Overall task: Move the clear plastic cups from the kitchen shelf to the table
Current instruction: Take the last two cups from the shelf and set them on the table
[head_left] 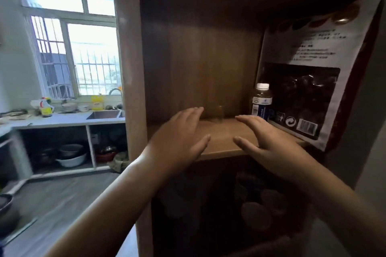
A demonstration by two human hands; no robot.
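A clear plastic cup (219, 113), faint and blurred, stands upright near the back of a wooden shelf board (221, 139) inside a brown cabinet. My left hand (179, 135) hovers over the shelf's front left, fingers spread, its fingertips just left of the cup. My right hand (265, 140) hovers at the front right, fingers spread, its fingertips a little right of the cup. Neither hand touches the cup or holds anything. The table is not in view.
A dark bottle with a white cap (261, 102) and a large food bag (309, 81) stand at the shelf's right. Round dark items (257, 208) fill the compartment below. At the left are a counter with a sink (104, 114), dishes, a window and pots underneath.
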